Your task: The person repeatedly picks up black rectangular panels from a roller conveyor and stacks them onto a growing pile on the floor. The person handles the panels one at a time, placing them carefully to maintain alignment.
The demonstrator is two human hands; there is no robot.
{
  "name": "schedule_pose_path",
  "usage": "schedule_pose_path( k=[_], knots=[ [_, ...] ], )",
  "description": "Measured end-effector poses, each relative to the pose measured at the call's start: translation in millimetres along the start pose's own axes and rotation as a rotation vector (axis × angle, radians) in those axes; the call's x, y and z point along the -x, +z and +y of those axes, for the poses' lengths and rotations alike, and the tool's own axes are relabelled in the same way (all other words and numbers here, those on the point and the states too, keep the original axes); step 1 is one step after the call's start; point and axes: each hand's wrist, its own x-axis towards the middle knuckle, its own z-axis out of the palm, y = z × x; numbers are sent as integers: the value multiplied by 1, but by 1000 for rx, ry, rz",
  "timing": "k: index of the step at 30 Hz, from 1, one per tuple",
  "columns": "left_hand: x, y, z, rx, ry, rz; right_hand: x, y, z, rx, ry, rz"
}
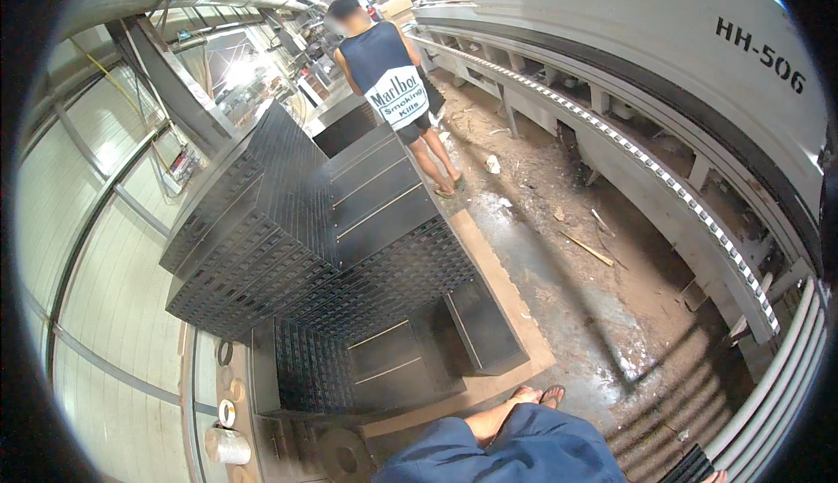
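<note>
Only the fingertips of my right hand (716, 477) show, at the bottom edge on the right. They lie against the end of a stack of black strips (688, 465), apparently gripping it; most of the hand and stack is cut off. My left hand is out of the picture. In front of my legs, large stacks of black panels (384, 169) stand with their layered edges showing. A lower step of the stack (384, 356) lies nearest me, and a separate short black stack (484, 326) stands at its right, on brown board (541, 356).
Along the right runs a long grey machine (611, 125) with a toothed strip, ending in grey bars (777, 387). Another person (384, 64) stands beyond the stacks. A wooden stick (587, 247) and debris litter the floor. Tape rolls (228, 412) line the left wall.
</note>
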Motion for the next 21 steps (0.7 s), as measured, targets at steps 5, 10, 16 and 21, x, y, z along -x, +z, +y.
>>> schedule_pose_path(
  k=[5,10,16,21],
  knots=[
    [-7,-10,-20,-474,247,-80,-5,7,-1,-46,-24,-27],
    [-7,5,2,-75,-37,35,-5,-3,-8,-42,-7,-25],
    [-5,6,-6,14,9,43,-7,-3,-10,-55,-6,-42],
    [-7,3,-14,109,-9,67,-11,-6,-16,-42,23,-54]
  ],
)
